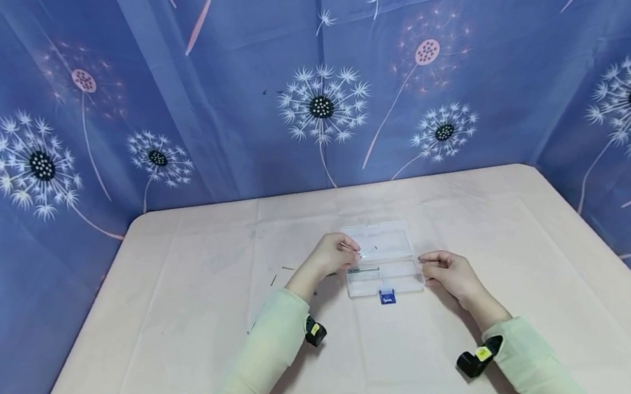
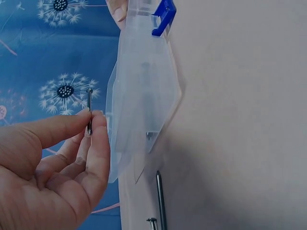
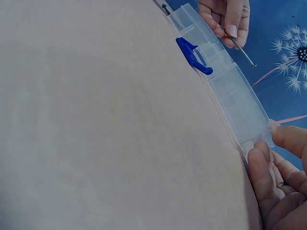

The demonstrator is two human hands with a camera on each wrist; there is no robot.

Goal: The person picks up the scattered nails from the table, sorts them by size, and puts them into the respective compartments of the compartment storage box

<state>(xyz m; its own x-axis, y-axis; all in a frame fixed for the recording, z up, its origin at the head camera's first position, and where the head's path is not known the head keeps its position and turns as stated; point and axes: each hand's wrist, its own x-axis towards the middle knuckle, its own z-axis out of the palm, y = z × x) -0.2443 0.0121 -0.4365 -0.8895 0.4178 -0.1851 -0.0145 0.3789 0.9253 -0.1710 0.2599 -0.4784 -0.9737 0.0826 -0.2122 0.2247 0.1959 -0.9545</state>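
Observation:
My left hand [image 1: 332, 253] pinches a thin metal nail [image 2: 89, 103] between thumb and fingertips, over the rear part of a clear plastic compartment box [image 1: 410, 288]. In the right wrist view the nail's head end sticks out past the fingers. The box lies with its lid [image 1: 388, 237] folded back, and a blue latch [image 1: 387, 296] sits on its near side. A nail [image 1: 365, 270] rests in its rear left compartment. At the right end of the box, my right hand [image 1: 450, 275] holds the wall, thumb on the upper edge and fingers against the side.
Left of the box, two brass-coloured nails [image 1: 288, 268] lie on the pale tablecloth [image 1: 188, 322], and a silver nail [image 1: 251, 328] lies nearer the front. A dark nail [image 2: 161, 199] shows beside the box in the left wrist view. A blue dandelion-print curtain [image 1: 236, 147] stands behind.

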